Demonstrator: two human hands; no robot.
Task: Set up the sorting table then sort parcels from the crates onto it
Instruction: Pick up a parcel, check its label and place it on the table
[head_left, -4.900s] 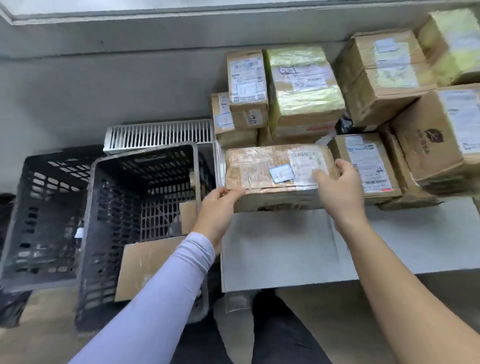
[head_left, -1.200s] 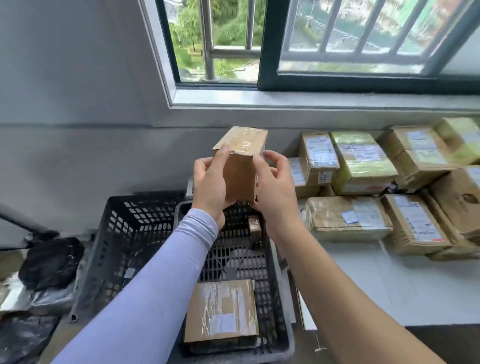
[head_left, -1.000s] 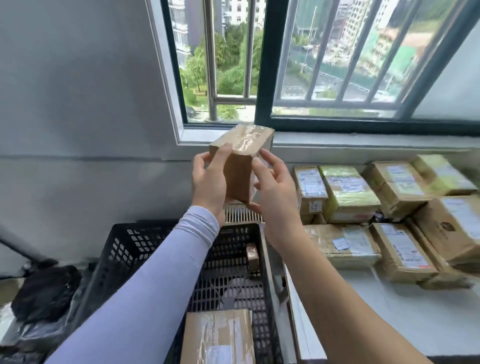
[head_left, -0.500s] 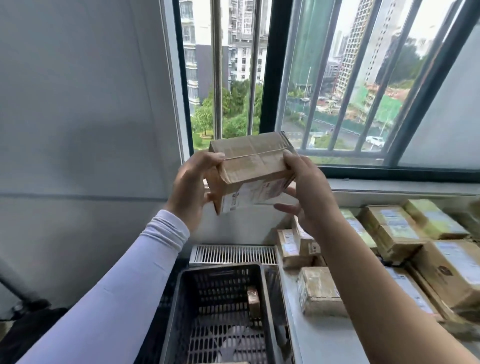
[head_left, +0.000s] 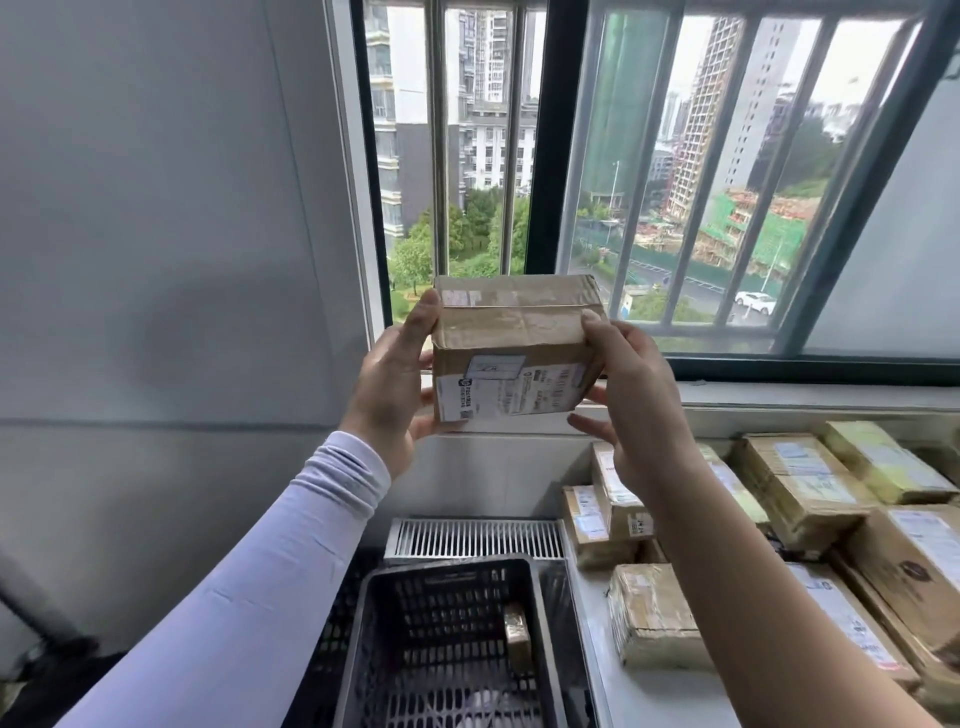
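Grey wall (head_left: 156, 208) fills the left side, smooth, with a faint horizontal seam low down; a white slatted vent panel (head_left: 475, 538) sits at its foot below the sill. Barred window (head_left: 649, 171) takes the upper centre and right: dark frame, pale vertical bars (head_left: 511, 135), a frosted pane (head_left: 893, 249) at far right, and a white sill (head_left: 779, 397) running under it. Overcast daylight comes through, showing apartment towers (head_left: 488, 93), a building under green netting (head_left: 618, 104), trees (head_left: 467, 234) and a white car (head_left: 756, 301) on a road below.
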